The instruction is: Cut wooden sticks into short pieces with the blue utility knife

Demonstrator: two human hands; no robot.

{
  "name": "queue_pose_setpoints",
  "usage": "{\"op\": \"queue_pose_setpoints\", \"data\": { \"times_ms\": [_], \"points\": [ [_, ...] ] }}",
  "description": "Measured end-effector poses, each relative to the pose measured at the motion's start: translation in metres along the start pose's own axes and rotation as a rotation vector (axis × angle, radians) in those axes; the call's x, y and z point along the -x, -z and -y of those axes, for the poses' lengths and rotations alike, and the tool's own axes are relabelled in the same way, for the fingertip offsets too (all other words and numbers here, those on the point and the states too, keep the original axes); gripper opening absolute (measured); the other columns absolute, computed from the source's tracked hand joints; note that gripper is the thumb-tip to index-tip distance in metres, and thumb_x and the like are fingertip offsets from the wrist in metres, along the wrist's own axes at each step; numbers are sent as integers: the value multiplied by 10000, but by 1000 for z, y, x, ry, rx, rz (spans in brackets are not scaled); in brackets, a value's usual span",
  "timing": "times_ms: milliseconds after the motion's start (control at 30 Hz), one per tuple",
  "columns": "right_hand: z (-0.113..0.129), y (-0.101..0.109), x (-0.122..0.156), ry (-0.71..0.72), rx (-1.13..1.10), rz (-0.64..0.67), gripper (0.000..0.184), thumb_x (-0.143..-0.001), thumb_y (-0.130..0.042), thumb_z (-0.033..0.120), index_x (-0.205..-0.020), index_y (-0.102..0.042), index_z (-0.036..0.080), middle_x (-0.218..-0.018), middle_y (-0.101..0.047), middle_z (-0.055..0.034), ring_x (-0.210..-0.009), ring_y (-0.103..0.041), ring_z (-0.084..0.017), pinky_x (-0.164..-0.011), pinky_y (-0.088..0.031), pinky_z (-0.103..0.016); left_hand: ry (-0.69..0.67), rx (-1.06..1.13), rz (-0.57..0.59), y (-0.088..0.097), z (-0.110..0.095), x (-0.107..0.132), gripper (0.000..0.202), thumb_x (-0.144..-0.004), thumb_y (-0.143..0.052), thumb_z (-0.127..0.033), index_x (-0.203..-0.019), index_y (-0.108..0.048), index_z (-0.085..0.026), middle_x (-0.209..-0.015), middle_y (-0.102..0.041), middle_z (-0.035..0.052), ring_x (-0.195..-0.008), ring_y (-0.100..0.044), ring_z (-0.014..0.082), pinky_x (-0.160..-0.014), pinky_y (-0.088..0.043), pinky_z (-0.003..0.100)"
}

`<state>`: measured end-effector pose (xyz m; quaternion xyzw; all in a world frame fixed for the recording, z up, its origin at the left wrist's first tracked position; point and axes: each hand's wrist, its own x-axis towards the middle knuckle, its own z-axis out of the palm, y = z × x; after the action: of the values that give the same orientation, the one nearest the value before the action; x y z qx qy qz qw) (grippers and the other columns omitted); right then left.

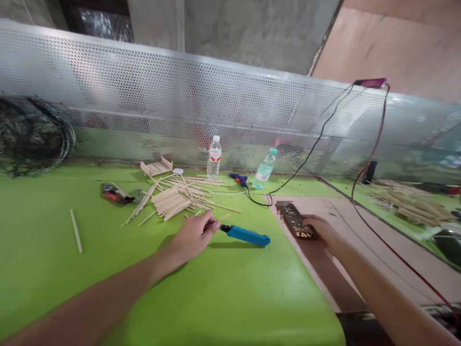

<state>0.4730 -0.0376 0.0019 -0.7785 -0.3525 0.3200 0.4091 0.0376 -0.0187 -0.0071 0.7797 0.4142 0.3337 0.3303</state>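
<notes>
On the green table [54,269], far left, a tangle of wire [32,137] rests against the perforated screen [144,110]; nearer, a lone stick [76,230] lies by itself. Next come red-handled pliers [113,193], then a loose heap of sticks [176,194] with a small flat panel of them [156,167] behind. The left hand [192,236] lies palm down just in front of the heap, its fingers curled and pinching a thin stick [220,220] at the black tip of a blue cutter [245,235], which lies flat on the table. Behind stand two bottles: one [214,157] with a red and white label (its print too small to read), the other [264,168] leaning, with a teal cap. Between them lies a blue glue gun [238,179], its black cord [306,158] running up to a plug [370,82]. Right of the cutter, on the brown board [360,226], the right hand [324,231] holds the near end of a dark phone [298,222]; its screen text is illegible. More sticks [406,199] lie far right.
</notes>
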Motion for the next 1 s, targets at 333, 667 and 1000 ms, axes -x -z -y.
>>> {"op": "queue_pose_setpoints", "data": {
  "times_ms": [333, 667, 1000],
  "points": [
    [4, 0, 5, -67, -92, 40, 572, -730, -638, 231, -1300, -641, 190, -852, -780, -87, -750, -745, -272, -597, -593, -333, -14, -38, 8, 1, 0, -1, 341, -1016, -415, -489, -851, -567, -232, -667, -592, 10, -507, -492, 153, -480, -330, 275],
    [12, 13, 12, -89, -133, 197, 531, -687, -684, 175, -1217, -670, 152, -932, -785, -113, -782, -749, -273, -658, -603, -341, -25, -73, 12, 2, -3, -2, 336, -1005, -418, -478, -843, -566, -223, -644, -604, 6, -489, -485, 156, -462, -333, 274],
    [1, 16, 9, -5, -11, 148, 585, -618, -800, 199, -1195, -703, 209, -983, -782, -82, -799, -731, -258, -669, -581, -320, -41, -69, -6, 0, 1, -3, 331, -1013, -416, -469, -861, -581, -225, -647, -613, 10, -469, -485, 146, -446, -325, 262]
  ]
}}
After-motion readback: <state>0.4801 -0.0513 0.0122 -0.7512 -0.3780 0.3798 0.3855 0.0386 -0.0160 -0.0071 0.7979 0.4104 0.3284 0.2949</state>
